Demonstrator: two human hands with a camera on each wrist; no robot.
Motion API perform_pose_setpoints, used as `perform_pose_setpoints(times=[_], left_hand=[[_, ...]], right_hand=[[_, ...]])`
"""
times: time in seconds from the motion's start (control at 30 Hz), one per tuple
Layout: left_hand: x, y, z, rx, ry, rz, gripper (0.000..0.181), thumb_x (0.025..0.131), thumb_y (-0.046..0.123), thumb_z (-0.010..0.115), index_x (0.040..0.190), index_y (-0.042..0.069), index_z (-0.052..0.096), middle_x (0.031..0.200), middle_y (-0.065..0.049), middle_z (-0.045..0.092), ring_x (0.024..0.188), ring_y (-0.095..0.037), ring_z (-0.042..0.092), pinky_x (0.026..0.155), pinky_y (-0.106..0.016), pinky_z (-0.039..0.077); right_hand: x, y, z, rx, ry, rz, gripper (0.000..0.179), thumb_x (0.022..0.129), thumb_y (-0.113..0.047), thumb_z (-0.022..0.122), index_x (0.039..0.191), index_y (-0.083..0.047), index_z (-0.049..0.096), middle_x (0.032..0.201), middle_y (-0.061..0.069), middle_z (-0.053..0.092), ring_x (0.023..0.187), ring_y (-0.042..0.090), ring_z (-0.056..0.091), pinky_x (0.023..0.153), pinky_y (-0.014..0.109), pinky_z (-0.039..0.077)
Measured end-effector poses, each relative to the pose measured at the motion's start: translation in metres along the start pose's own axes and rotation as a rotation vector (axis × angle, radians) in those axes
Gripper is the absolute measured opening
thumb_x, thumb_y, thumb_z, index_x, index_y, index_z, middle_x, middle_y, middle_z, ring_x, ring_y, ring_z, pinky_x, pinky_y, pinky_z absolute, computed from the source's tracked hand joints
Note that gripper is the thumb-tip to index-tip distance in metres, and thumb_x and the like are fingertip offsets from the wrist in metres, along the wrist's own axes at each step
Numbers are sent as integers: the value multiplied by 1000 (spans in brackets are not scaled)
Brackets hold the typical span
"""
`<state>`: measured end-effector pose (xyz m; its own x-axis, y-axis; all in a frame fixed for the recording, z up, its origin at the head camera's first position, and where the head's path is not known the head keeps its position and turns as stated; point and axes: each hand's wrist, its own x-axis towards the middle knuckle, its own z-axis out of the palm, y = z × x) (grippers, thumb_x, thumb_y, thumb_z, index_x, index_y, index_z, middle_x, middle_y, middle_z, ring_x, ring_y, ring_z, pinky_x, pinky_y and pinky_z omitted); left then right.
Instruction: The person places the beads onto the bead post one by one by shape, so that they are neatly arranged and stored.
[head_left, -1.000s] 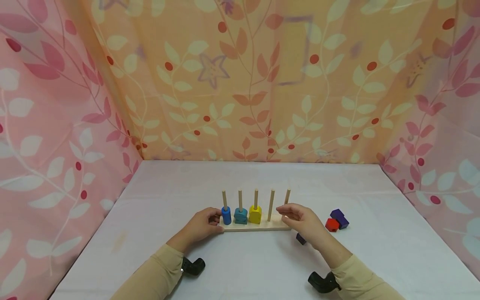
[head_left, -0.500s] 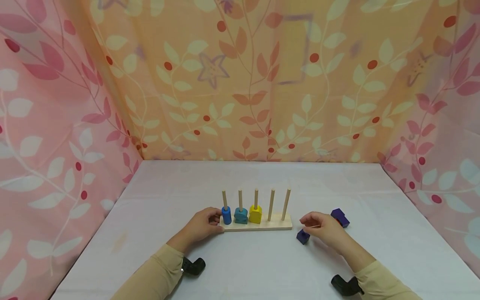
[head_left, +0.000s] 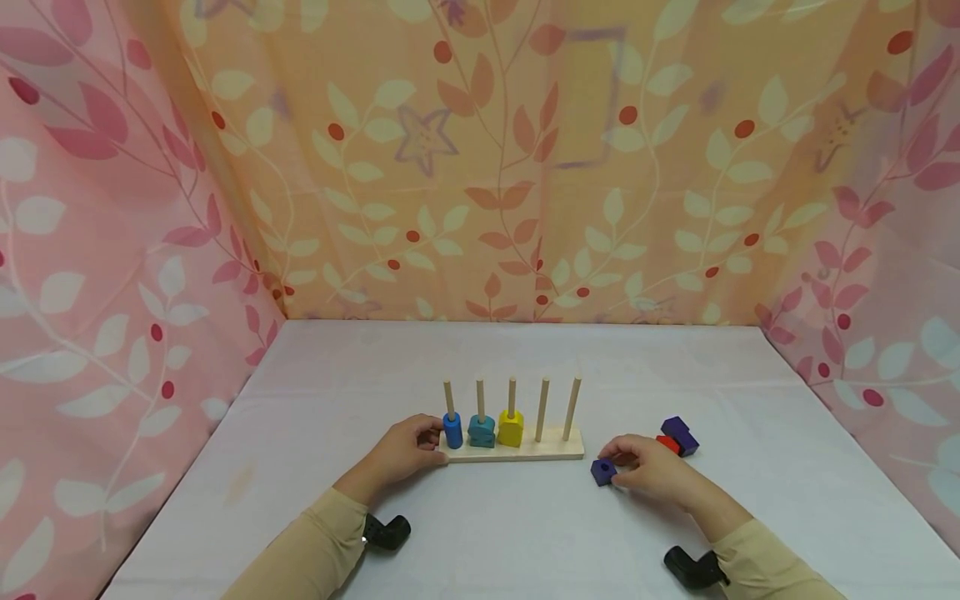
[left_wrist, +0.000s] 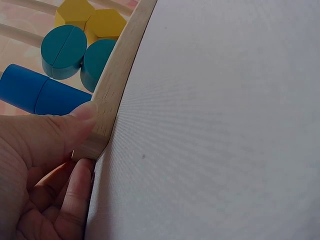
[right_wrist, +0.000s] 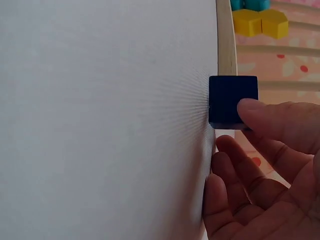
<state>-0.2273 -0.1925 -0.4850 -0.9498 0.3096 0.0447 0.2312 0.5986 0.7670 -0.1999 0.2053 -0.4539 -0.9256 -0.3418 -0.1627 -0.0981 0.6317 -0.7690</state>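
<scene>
My left hand [head_left: 401, 448] holds the left end of a wooden peg board [head_left: 536, 452]. In the left wrist view the thumb lies against the board's end [left_wrist: 107, 112], with fingers curled below it. Several upright pegs stand on the board. From the left, they carry blue pieces [head_left: 453, 432], teal pieces [head_left: 482, 432] and yellow pieces [head_left: 511, 429]; the two pegs at the right are bare. Just off the board's right end, my right hand [head_left: 656, 469] pinches a purple block [head_left: 602, 472] with a hole in it. That block [right_wrist: 227, 100] looks dark blue in the right wrist view.
Right of the board, behind my right hand, lie purple blocks [head_left: 679, 435] and a red block [head_left: 667, 444], partly covered by the hand. White cloth [head_left: 480, 533] covers the table. Patterned curtains [head_left: 480, 167] enclose the back and both sides.
My right hand has moved from the board's right end rightward and down to the single purple block, and now pinches it. My left hand stays on the board.
</scene>
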Motion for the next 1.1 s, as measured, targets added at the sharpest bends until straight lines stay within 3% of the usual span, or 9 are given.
perform_pose_setpoints(times=[0.2,0.47,0.63,0.87,1.1], left_hand=[[-1,1,1,-3,4,-2,40,72,18,78,108,11,60,91,3,57,85,-12,53,76,-27,45],[-1,2,1,-12,2,4,41,72,18,78,108,9,60,91,3,57,84,-12,53,76,-26,45],[-1,3,1,-12,4,5,41,71,19,78,107,10,61,92,4,57,85,-11,54,75,-24,46],[-1,4,0,-14,5,-8,41,71,19,79,107,11,61,91,3,57,84,-12,53,74,-23,45],[-2,5,-1,-18,0,-9,41,71,19,78,107,10,61,92,3,57,85,-12,53,75,-25,44]], right_hand=[[0,-3,0,-1,8,13,25,74,-8,74,94,-12,61,95,3,60,90,19,55,74,34,48],[1,-20,-15,33,81,-89,22,79,-11,69,98,-6,59,93,5,62,88,19,58,72,29,47],[2,-39,-28,73,151,-107,25,83,-12,67,104,-5,57,98,10,62,88,20,58,73,28,50],[4,-72,-47,28,268,-143,29,86,-17,64,111,-6,55,105,12,61,91,22,59,79,36,50],[11,-103,-61,19,346,-233,30,87,-19,63,114,-7,54,104,11,59,92,22,57,77,23,49]])
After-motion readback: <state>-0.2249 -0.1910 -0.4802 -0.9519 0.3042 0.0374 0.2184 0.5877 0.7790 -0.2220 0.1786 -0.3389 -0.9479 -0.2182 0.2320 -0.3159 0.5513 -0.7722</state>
